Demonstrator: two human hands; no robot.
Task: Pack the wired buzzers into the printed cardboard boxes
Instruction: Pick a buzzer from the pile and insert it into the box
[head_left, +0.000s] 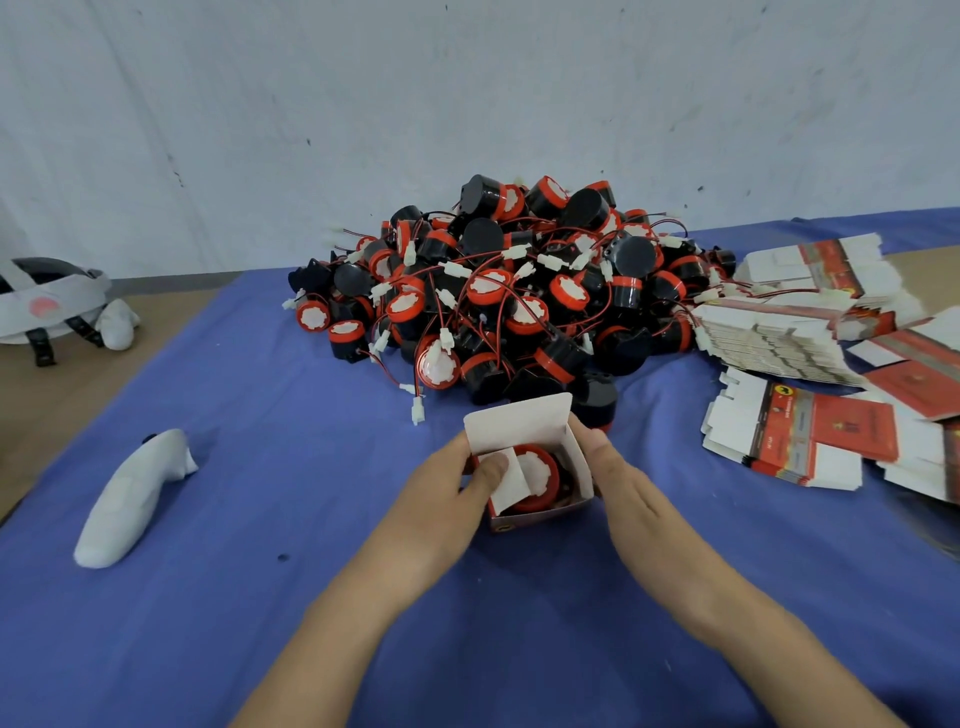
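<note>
A small printed cardboard box (574, 457) stands open on the blue cloth near the middle, its white top flap raised at the back. A red-and-black wired buzzer (540, 480) lies inside it. My left hand (447, 483) grips the box's left side, and its thumb presses a white side flap down over the buzzer. My right hand (618, 467) holds the box's right wall with its fingers around the far side. Behind the box rises a large pile of buzzers (519, 291) with red wires and white connectors.
Stacks of flat, unfolded printed boxes (800, 332) cover the right side of the blue cloth (260, 467). A white controller-like object (130, 499) lies at the left. At the far left, off the cloth, sits a white headset with straps (47, 306).
</note>
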